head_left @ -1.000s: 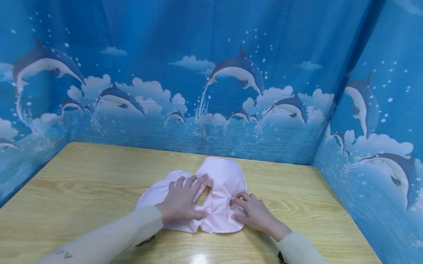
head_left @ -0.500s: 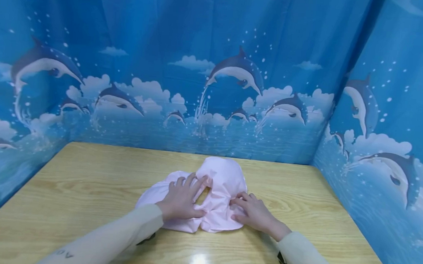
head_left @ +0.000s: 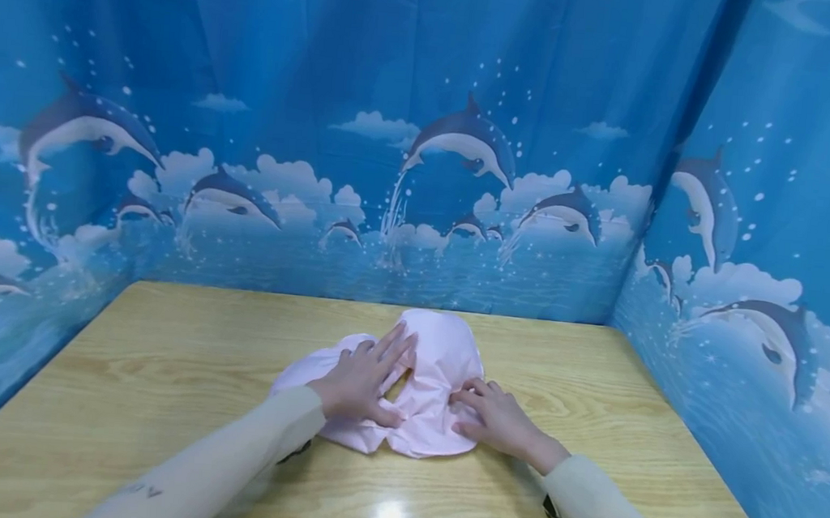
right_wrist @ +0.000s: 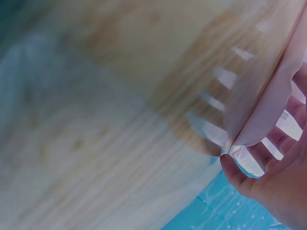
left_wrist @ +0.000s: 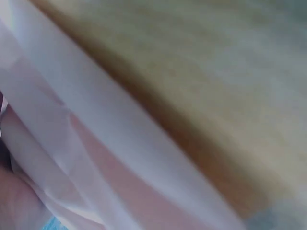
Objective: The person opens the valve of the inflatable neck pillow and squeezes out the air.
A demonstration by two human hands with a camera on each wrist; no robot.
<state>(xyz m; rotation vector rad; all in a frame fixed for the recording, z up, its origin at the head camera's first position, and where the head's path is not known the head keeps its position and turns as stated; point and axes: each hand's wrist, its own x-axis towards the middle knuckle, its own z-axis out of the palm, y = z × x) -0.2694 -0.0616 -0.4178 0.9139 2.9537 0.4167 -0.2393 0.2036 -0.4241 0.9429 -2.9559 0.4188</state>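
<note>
A pale pink cloth piece (head_left: pixel 444 351) with rounded lobes and a narrow gap at its middle lies on the wooden table. My left hand (head_left: pixel 357 380) rests on its left part, fingers extended forward and thumb toward the gap. Part of the cloth is hidden under that hand. My right hand (head_left: pixel 501 420) touches the right edge, its fingers loosely bent over the cloth. In the right wrist view, the thumb (right_wrist: pixel 235 175) of that hand lies by the cloth's rim (right_wrist: pixel 273 105). Folds of pink cloth (left_wrist: pixel 96 105) cross the left wrist view.
The wooden table (head_left: pixel 189 339) extends around the cloth, with a bright reflection near its front. A blue dolphin-print curtain (head_left: pixel 309 120) stands behind the table and along its sides.
My left hand has slid slightly forward and right, its fingers straightening, and the cloth's left part has drawn inward a little. My right hand has stayed nearly still.
</note>
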